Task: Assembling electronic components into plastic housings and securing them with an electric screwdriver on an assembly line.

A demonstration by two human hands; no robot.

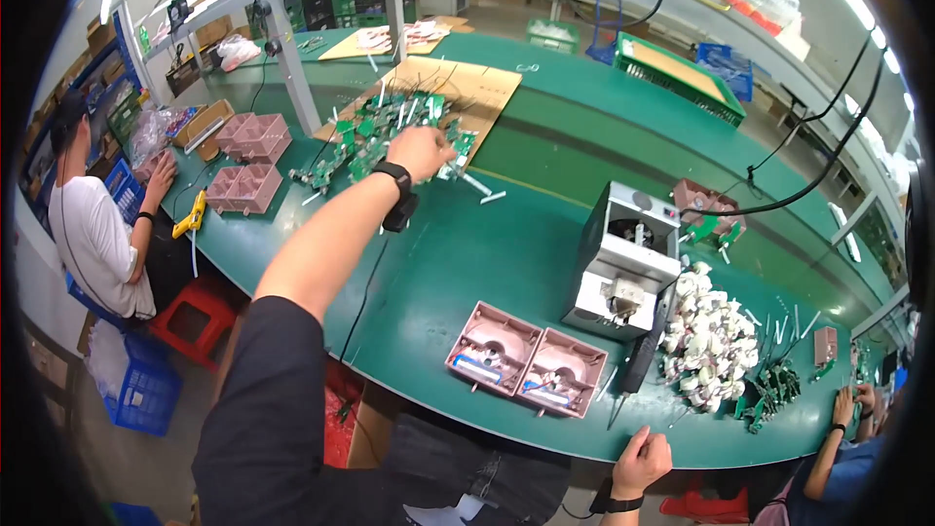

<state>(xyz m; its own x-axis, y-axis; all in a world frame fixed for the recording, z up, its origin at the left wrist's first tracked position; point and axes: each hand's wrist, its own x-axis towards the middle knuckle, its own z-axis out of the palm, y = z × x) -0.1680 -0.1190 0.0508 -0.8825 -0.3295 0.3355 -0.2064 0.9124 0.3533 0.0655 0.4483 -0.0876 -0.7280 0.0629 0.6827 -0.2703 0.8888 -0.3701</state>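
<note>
Our left hand (421, 153), upper centre, is at green circuit boards (349, 152), pinch unclear; right hand (643, 458) curled closed. Boards likely light, fragile; we'd hold edges.

The left grip (421, 153) partly hides the circuit boards (368, 129) (its hold unclear).

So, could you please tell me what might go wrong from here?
The left hand is at the heaped green circuit boards; lifting one could drag others along. The two pink housings sit near the front edge of the table, so a bump might push them off.
</note>
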